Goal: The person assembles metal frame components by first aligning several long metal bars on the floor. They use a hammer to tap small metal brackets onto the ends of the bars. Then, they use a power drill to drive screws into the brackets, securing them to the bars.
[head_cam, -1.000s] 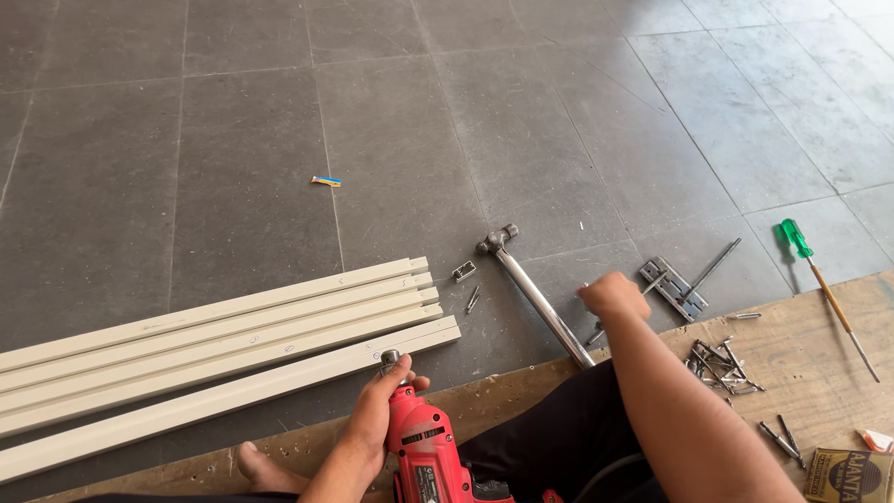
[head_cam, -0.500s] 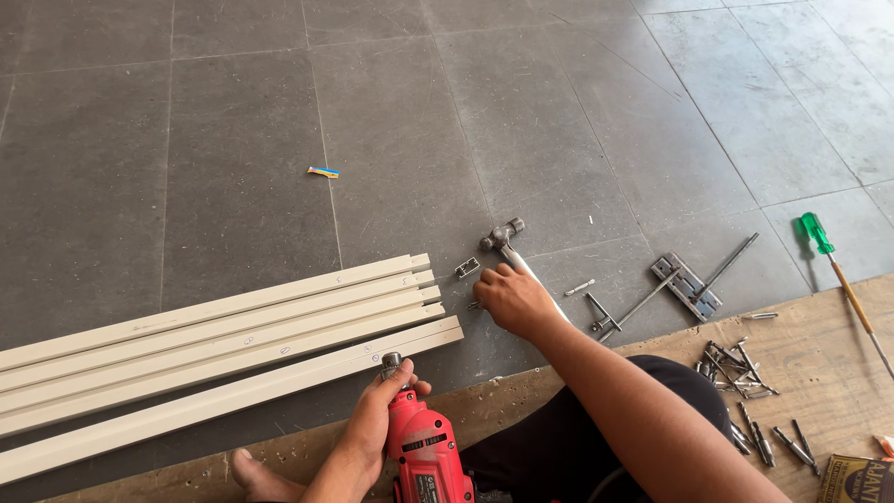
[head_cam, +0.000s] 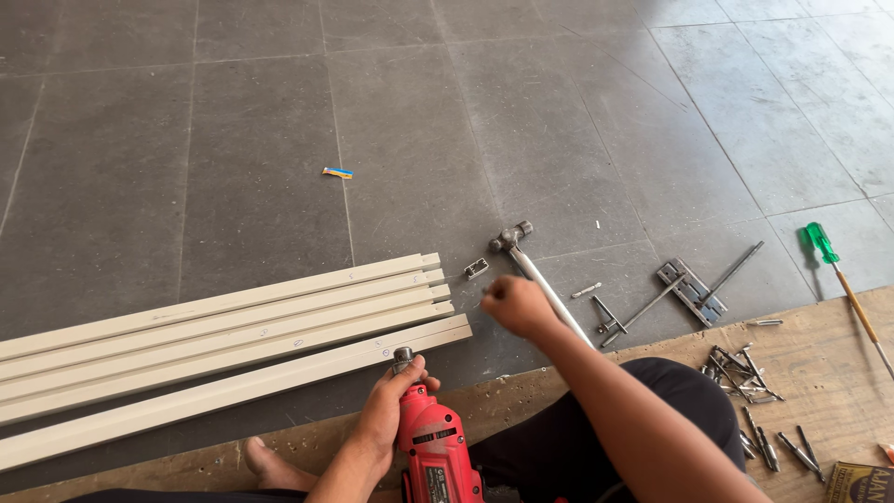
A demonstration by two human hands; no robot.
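My left hand [head_cam: 384, 412] grips a red power drill [head_cam: 436, 455] low in the view, with its chuck touching the end of the nearest beige profile [head_cam: 233, 387]. My right hand [head_cam: 517, 305] hovers with fingers curled shut just right of the profile ends, over the handle of a hammer [head_cam: 512, 237]. Anything small pinched in those fingers is hidden. A small metal piece [head_cam: 476, 268] lies just beyond the hand. Several beige profiles [head_cam: 223, 321] lie side by side on the grey tiled floor.
A metal hinge plate with a rod [head_cam: 691, 289] lies right of the hammer. A green-handled screwdriver [head_cam: 819, 240] is at the far right. Several loose bits and screws [head_cam: 740, 365] sit on a wooden board [head_cam: 838, 354]. A small blue-and-yellow scrap [head_cam: 337, 172] lies further out.
My right hand has swung left from beside the hinge plate to the hammer handle near the profile ends and curled shut. The left hand and drill have stayed put.
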